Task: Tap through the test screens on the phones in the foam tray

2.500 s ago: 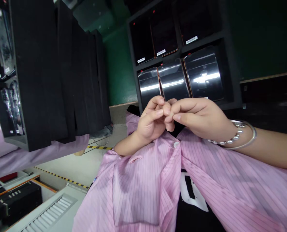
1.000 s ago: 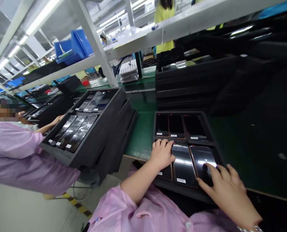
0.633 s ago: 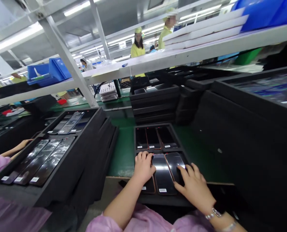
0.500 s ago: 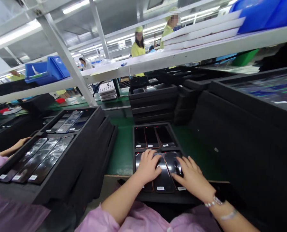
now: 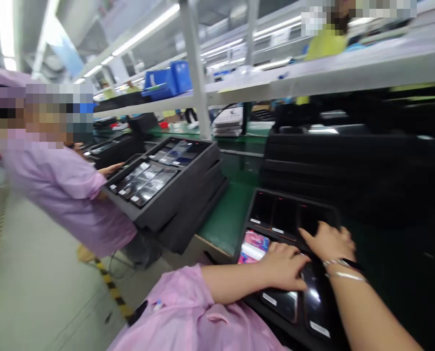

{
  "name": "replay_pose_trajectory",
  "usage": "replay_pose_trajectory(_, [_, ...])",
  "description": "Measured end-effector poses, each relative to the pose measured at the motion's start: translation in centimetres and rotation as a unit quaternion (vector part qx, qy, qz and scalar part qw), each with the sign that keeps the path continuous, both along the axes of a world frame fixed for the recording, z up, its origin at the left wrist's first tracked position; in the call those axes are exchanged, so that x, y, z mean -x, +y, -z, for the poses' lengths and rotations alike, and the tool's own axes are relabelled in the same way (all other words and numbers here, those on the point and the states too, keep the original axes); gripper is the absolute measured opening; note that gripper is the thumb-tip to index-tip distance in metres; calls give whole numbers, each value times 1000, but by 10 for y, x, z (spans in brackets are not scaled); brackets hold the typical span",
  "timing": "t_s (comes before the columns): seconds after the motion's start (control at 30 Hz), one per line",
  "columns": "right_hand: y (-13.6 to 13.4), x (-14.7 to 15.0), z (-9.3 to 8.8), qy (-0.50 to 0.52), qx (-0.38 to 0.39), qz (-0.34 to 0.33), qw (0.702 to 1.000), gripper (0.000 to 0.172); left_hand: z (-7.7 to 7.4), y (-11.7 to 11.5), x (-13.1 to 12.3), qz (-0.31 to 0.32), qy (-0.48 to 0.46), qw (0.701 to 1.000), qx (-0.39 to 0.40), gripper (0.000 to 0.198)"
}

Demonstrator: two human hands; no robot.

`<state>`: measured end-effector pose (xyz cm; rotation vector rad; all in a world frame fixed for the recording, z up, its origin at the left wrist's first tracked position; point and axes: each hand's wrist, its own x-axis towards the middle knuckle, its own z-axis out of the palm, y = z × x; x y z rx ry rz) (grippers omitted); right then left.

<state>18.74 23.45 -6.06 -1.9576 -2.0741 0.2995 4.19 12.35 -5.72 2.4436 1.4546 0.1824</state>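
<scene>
Several smartphones lie face up in two rows in a black foam tray [image 5: 251, 204] before me. My left hand [image 5: 285, 264] rests over the near row with its fingers apart, touching the dark middle phone [image 5: 285, 304]. Beside its fingertips, a phone with a lit pink and blue screen [image 5: 252, 247] is partly covered by my forearm. My right hand [image 5: 330, 241], fingers spread, is over the right side, by the far-row right phone [image 5: 312, 214]; whether it touches the glass I cannot tell. The near-row right phone [image 5: 314, 295] is dark and carries a white label.
Left of my tray, a stack of black foam trays [image 5: 188, 187] holds more phones. A co-worker in a pink smock [image 5: 56, 180] stands beside it, one hand at its edge. More dark trays [image 5: 312, 161] are stacked behind. A white shelf [image 5: 312, 85] crosses above the green bench [image 5: 221, 219].
My view has swung left, bringing the co-worker into sight. The near-row left phone's screen now glows pink and blue. My right hand has moved from the near row towards the far row.
</scene>
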Motion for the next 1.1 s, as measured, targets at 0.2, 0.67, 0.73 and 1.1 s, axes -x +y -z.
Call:
replay_pose_trajectory(0.2, [9, -12, 25, 87, 0, 1, 996, 111, 5, -3, -8, -12, 16, 1000, 12, 68])
replay_pose_trajectory(0.67, [23, -4, 0, 27, 29, 36, 999, 72, -29, 163, 29, -195, 26, 979, -61, 51])
replay_pose_trajectory(0.73, [26, -4, 4, 35, 10, 42, 998, 73, -19, 177, 37, -212, 34, 976, -34, 54])
replay_pose_trajectory(1.1, [29, -8, 8, 60, -5, 35, 998, 66, -11, 184, 51, -224, 18, 973, -45, 51])
